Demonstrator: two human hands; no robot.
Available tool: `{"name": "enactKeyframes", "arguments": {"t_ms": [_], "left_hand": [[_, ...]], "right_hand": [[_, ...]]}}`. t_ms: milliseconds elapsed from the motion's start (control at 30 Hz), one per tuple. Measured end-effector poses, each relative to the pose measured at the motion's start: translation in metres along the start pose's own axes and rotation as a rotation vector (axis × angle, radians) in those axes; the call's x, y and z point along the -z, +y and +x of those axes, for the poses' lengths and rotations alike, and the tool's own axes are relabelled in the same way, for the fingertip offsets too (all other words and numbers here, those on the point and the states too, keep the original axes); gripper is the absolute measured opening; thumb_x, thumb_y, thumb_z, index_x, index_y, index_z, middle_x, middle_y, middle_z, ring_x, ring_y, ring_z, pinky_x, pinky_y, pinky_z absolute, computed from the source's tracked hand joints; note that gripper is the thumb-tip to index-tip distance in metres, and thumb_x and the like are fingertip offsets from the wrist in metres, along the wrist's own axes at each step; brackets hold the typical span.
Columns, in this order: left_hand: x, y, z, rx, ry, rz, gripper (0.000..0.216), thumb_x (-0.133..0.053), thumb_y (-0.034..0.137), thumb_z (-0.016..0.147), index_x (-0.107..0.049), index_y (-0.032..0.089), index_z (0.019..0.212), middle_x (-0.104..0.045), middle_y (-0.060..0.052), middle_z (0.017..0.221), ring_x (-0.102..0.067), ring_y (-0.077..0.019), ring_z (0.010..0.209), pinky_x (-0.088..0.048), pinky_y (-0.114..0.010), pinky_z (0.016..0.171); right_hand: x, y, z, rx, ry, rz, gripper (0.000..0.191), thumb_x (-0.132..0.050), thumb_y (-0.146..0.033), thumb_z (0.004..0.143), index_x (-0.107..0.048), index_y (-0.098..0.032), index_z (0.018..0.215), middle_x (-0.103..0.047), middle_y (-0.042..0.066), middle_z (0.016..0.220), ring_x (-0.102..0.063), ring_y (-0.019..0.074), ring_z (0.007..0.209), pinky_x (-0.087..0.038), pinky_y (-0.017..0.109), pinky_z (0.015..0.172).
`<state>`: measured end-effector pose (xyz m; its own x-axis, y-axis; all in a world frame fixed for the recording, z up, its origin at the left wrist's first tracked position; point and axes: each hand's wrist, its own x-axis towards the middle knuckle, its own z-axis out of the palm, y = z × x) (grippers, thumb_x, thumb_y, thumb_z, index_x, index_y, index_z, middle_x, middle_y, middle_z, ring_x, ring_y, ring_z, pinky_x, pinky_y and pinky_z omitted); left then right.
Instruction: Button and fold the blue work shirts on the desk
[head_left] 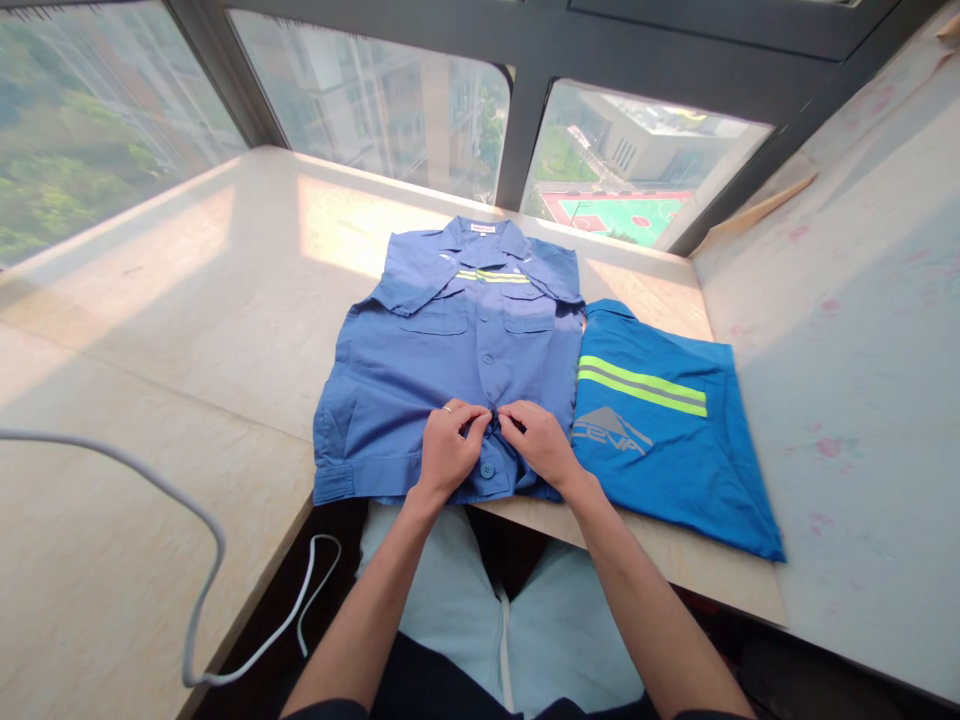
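Note:
A blue work shirt [405, 370] lies face up on the windowsill, its collar toward the window and its short sleeves folded inward over the chest. My left hand [452, 445] pinches the front placket low on the shirt. Opposite it, my right hand [538, 440] pinches the same spot from the right, fingertips almost meeting. The fingers hide the button there, if any. One button [487, 470] shows just below my hands, and several more run up the placket above them.
A folded brighter blue shirt [667, 460] with a yellow-green reflective stripe lies right beside it. On the left, a white cable [202, 520] crosses the stone sill [150, 380] and hangs over its edge. Windows stand behind, and a papered wall [847, 400] is at the right.

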<state>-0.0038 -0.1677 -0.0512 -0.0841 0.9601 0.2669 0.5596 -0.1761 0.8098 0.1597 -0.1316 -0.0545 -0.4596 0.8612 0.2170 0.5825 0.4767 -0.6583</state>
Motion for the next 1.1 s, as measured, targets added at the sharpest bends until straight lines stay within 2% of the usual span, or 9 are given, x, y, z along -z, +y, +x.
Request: {"name": "enactKeyframes", "arguments": {"t_ms": [267, 433, 633, 867, 967, 1100], "left_hand": [[0.0, -0.001, 0.001, -0.003, -0.023, 0.003, 0.014, -0.057, 0.021, 0.091, -0.069, 0.021, 0.084, -0.068, -0.002, 0.082, -0.061, -0.0166, 0.079, -0.043, -0.03, 0.076], [-0.001, -0.001, 0.001, -0.024, -0.03, 0.069, 0.014, -0.055, 0.018, 0.091, -0.066, 0.02, 0.083, -0.068, -0.002, 0.083, -0.062, -0.0176, 0.081, -0.041, -0.031, 0.076], [0.001, -0.001, 0.001, 0.008, -0.023, 0.017, 0.013, -0.057, 0.022, 0.09, -0.068, 0.021, 0.083, -0.068, -0.001, 0.08, -0.06, -0.0162, 0.075, -0.044, -0.031, 0.074], [0.004, -0.003, 0.002, -0.005, -0.08, -0.029, 0.017, -0.054, 0.021, 0.091, -0.071, 0.022, 0.088, -0.07, -0.004, 0.087, -0.064, -0.0181, 0.085, -0.047, -0.033, 0.082], [0.005, -0.003, 0.002, -0.01, -0.099, -0.033, 0.019, -0.053, 0.021, 0.092, -0.072, 0.022, 0.09, -0.07, -0.004, 0.088, -0.064, -0.0183, 0.086, -0.047, -0.033, 0.083], [0.006, -0.001, 0.001, -0.004, -0.109, -0.037, 0.019, -0.054, 0.021, 0.092, -0.073, 0.023, 0.091, -0.071, -0.003, 0.089, -0.064, -0.0186, 0.088, -0.047, -0.034, 0.084]], "right_hand": [[0.003, -0.005, 0.001, -0.013, 0.041, 0.129, 0.014, -0.05, -0.019, 0.09, -0.061, -0.021, 0.081, -0.061, 0.003, 0.079, -0.056, 0.019, 0.079, -0.043, 0.031, 0.075], [0.004, -0.009, 0.001, -0.029, 0.052, 0.258, 0.013, -0.049, -0.017, 0.085, -0.06, -0.021, 0.079, -0.062, 0.001, 0.078, -0.057, 0.0175, 0.077, -0.044, 0.029, 0.074], [0.0, -0.012, 0.0, -0.052, 0.094, 0.142, 0.011, -0.054, -0.022, 0.087, -0.058, -0.021, 0.076, -0.06, 0.001, 0.073, -0.054, 0.0174, 0.071, -0.042, 0.029, 0.067], [0.0, -0.013, -0.002, -0.065, 0.087, 0.113, 0.019, -0.06, -0.033, 0.091, -0.06, -0.022, 0.076, -0.063, 0.002, 0.073, -0.055, 0.0179, 0.07, -0.043, 0.03, 0.069], [-0.001, -0.012, -0.001, -0.076, 0.09, 0.06, 0.018, -0.057, -0.029, 0.092, -0.06, -0.022, 0.075, -0.063, 0.003, 0.072, -0.056, 0.0185, 0.071, -0.043, 0.031, 0.068], [-0.004, -0.012, -0.001, -0.089, 0.096, -0.011, 0.013, -0.057, -0.02, 0.085, -0.059, -0.022, 0.073, -0.062, 0.003, 0.071, -0.056, 0.0189, 0.071, -0.043, 0.03, 0.068]]}}
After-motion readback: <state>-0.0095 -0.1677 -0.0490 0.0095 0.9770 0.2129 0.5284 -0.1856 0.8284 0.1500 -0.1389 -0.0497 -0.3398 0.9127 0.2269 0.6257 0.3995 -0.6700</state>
